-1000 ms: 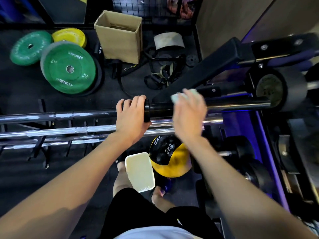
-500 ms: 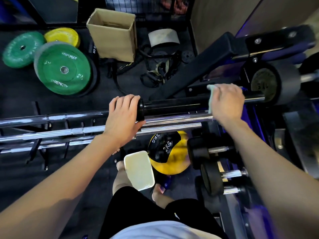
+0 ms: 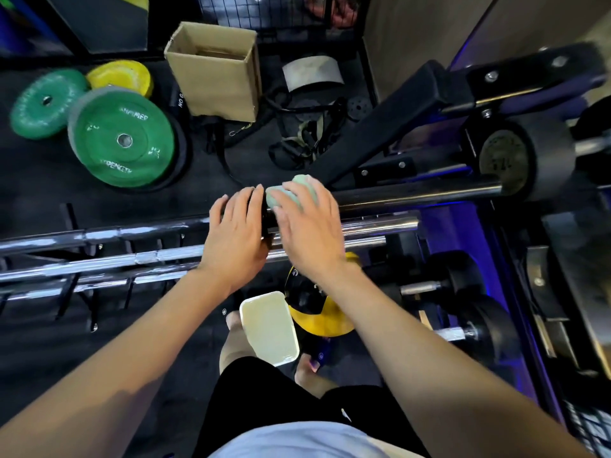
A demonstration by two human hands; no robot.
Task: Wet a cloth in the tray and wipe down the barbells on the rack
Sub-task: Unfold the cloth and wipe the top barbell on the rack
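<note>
On top bar (image 3: 413,195) of rack (image 3: 82,285), a pale green cloth (image 3: 284,196) is pressed by R hand (image 3: 307,226), fingers curled over it, at the sleeve's inner end. Bar is gripped just beside by L hand (image 3: 236,233), touching R. Tray (image 3: 269,328) is seen on floor below, w/ yellow ball (image 3: 325,322) beside.

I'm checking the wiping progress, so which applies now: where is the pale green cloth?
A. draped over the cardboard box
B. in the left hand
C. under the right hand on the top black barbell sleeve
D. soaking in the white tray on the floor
C: the right hand presses the pale green cloth against the top black barbell sleeve, beside the left hand.
</note>
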